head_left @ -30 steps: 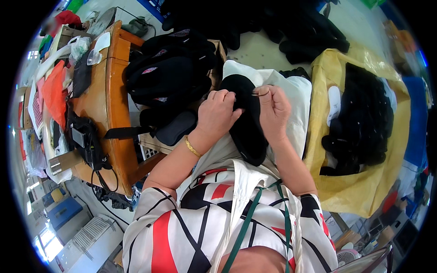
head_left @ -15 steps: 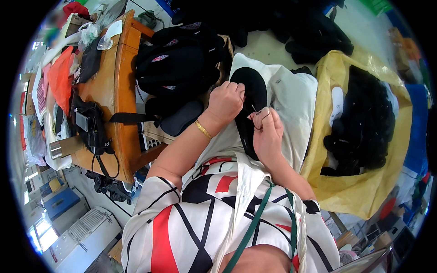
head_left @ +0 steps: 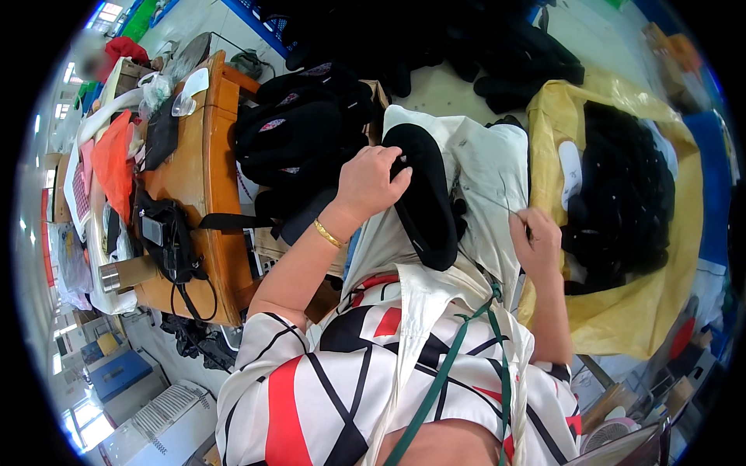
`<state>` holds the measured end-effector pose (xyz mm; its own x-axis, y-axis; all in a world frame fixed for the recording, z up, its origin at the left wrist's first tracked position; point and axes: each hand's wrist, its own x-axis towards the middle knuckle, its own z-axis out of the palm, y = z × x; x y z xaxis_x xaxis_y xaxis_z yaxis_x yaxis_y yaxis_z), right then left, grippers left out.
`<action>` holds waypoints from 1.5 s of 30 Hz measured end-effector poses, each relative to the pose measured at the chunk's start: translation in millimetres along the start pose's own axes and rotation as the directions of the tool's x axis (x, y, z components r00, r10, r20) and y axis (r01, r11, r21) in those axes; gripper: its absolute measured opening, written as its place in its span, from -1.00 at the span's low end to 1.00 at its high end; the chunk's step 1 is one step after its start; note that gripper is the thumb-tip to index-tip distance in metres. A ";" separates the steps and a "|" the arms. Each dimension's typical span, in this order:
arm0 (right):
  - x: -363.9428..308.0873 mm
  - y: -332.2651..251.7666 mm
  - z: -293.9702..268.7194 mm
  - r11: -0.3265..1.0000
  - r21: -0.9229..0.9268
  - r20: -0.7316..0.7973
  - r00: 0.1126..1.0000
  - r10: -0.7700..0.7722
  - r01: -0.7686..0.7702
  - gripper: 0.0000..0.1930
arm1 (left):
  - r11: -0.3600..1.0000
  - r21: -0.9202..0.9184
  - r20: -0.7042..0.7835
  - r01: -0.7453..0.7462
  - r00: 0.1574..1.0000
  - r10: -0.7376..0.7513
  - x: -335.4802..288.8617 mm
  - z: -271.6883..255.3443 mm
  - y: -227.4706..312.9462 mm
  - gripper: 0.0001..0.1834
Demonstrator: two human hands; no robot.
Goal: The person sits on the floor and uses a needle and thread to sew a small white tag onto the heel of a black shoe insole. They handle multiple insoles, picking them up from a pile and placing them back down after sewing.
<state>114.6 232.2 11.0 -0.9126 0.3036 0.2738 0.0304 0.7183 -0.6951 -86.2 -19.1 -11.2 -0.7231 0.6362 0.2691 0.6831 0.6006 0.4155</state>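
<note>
A long black cloth shoe (head_left: 427, 206) lies across the white apron on my lap. Its sole side or opening, I cannot tell which, faces up. My left hand (head_left: 373, 180), with a gold bracelet on its wrist, grips the shoe's left edge; the fingertips are partly hidden there. Out to the right, over the apron's edge and apart from the shoe, my right hand (head_left: 536, 239) is closed in a pinch. From its fingers a thin dark thread (head_left: 495, 203) runs back toward the shoe. Whether a needle is also in the pinch is too small to tell.
A yellow bag (head_left: 614, 330) full of black shoes stands at the right. More black shoes (head_left: 303, 128) are heaped at the far left, beside a wooden table (head_left: 183, 175) bearing a black bag (head_left: 165, 233). Dark goods (head_left: 528, 66) lie on the floor ahead.
My right hand has moved away from the shoe, rightward and slightly down, drawing the thread out. My left hand has shifted slightly left and loosened from a fist, still at the shoe's edge.
</note>
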 end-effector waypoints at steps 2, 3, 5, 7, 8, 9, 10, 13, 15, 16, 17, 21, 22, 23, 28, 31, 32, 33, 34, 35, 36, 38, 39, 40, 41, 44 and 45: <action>-21.4 21.7 -12.5 0.981 -0.146 0.214 0.964 0.157 -0.127 -0.95 | 0.998 0.057 0.024 -0.005 1.000 0.004 5.4 -2.5 5.2 -0.60; -22.1 25.6 -15.5 0.975 -0.116 0.176 0.962 0.210 -0.192 -0.94 | 0.995 0.102 0.044 -0.012 0.999 0.007 9.3 -2.8 10.0 -0.59; -17.4 29.6 -19.9 0.949 -0.045 0.109 0.943 0.314 -0.310 -0.91 | 0.976 0.212 0.022 -0.039 0.999 0.035 17.9 -2.6 18.6 -0.56; 2.5 10.5 -15.8 0.904 0.167 0.045 0.919 0.391 -0.393 -0.88 | 0.936 0.339 -0.045 -0.091 0.993 0.113 28.2 0.2 27.0 -0.54; 14.4 2.3 -8.2 0.865 0.275 0.019 0.902 0.432 -0.420 -0.87 | 0.942 0.328 -0.037 -0.072 0.995 0.089 31.7 2.9 28.3 -0.55; 21.2 3.0 4.2 0.822 0.385 0.068 0.901 0.428 -0.419 -0.86 | 0.947 0.318 -0.028 -0.054 0.997 0.066 34.8 5.5 29.2 -0.56; 25.3 7.2 19.7 0.765 0.490 0.113 0.900 0.420 -0.418 -0.85 | 0.951 0.307 -0.014 -0.039 0.999 0.045 37.8 7.9 29.9 -0.57; 44.6 -1.2 64.9 0.509 0.723 0.273 0.870 0.411 -0.467 -0.86 | 0.973 0.232 0.023 0.000 1.000 -0.005 40.5 10.8 23.7 -0.62; 61.1 -23.0 75.5 0.498 0.636 0.424 0.807 0.412 -0.589 -0.87 | 0.978 0.125 0.088 0.165 0.980 -0.177 38.5 6.0 21.1 -0.65; 67.4 -30.1 80.1 0.496 0.586 0.493 0.767 0.410 -0.641 -0.87 | 0.965 0.075 0.124 0.250 0.958 -0.258 38.5 4.4 19.5 -0.66; 71.0 -34.4 87.7 0.530 0.582 0.487 0.787 0.379 -0.616 -0.87 | 0.966 0.039 0.098 0.254 0.961 -0.257 37.2 5.1 13.5 -0.69; 75.6 -38.6 113.8 0.663 0.526 0.493 0.826 0.274 -0.534 -0.89 | 0.725 -0.344 0.345 0.597 0.798 -0.494 28.6 8.4 -12.2 -0.71; 74.9 -36.2 120.2 0.695 0.501 0.499 0.828 0.254 -0.515 -0.90 | 0.657 -0.401 0.382 0.638 0.769 -0.513 25.8 9.6 -13.8 -0.75; 72.6 -33.2 126.9 0.751 0.477 0.449 0.861 0.239 -0.457 -0.92 | 0.583 -0.452 0.421 0.675 0.738 -0.528 22.0 9.7 -13.0 -0.79; 75.6 -30.0 129.6 0.829 0.405 0.434 0.879 0.197 -0.385 -0.90 | 0.491 -0.548 0.436 0.677 0.733 -0.523 14.0 15.3 -17.6 -0.84; 75.8 -28.3 131.0 0.843 0.388 0.435 0.880 0.188 -0.372 -0.89 | 0.510 -0.551 0.425 0.661 0.748 -0.510 11.8 18.5 -21.5 -0.84; 75.8 -27.9 131.4 0.846 0.385 0.436 0.880 0.187 -0.370 -0.88 | 0.505 -0.552 0.429 0.663 0.746 -0.510 12.2 18.5 -21.0 -0.84; 75.4 -27.1 132.1 0.851 0.384 0.431 0.885 0.177 -0.358 -0.88 | 0.501 -0.554 0.430 0.665 0.744 -0.511 12.8 17.9 -20.5 -0.84; 74.4 -25.7 133.1 0.856 0.383 0.426 0.889 0.168 -0.346 -0.87 | 0.499 -0.559 0.431 0.662 0.746 -0.507 13.3 17.7 -20.4 -0.83; 73.9 -24.9 133.7 0.861 0.383 0.422 0.893 0.159 -0.334 -0.86 | 0.497 -0.564 0.432 0.660 0.748 -0.503 13.8 17.6 -20.2 -0.83; 74.2 -24.6 134.1 0.863 0.384 0.420 0.894 0.155 -0.329 -0.86 | 0.495 -0.569 0.433 0.657 0.751 -0.499 14.3 17.5 -20.0 -0.83; 75.3 -24.0 134.3 0.865 0.385 0.419 0.896 0.146 -0.321 -0.86 | 0.484 -0.565 0.442 0.668 0.741 -0.506 15.1 16.5 -18.7 -0.83; 76.2 -24.2 134.2 0.869 0.380 0.421 0.896 0.142 -0.317 -0.86 | 0.479 -0.563 0.445 0.673 0.736 -0.510 15.4 16.0 -18.2 -0.83; 77.3 -24.8 134.0 0.873 0.374 0.423 0.895 0.139 -0.312 -0.87 | 0.482 -0.557 0.454 0.677 0.734 -0.506 15.8 15.7 -18.2 -0.84; 78.2 -25.2 134.2 0.877 0.368 0.426 0.895 0.135 -0.307 -0.88 | 0.484 -0.551 0.462 0.680 0.731 -0.502 16.4 15.4 -18.6 -0.84; 74.6 -21.7 144.7 0.936 0.287 0.356 0.930 0.092 -0.203 -0.89 | 0.412 -0.557 0.530 0.721 0.691 -0.491 22.1 12.3 -17.7 -0.85; 74.1 -24.1 145.6 0.961 0.215 0.367 0.926 0.086 -0.174 -0.89 | 0.373 -0.561 0.558 0.739 0.671 -0.489 24.1 10.5 -17.4 -0.85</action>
<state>-13.1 146.2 -48.7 -0.9923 0.1132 -0.0496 0.1003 0.5033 -0.8583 -114.4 -9.1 -21.1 -0.7615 0.4035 -0.5073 -0.3369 0.4224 0.8415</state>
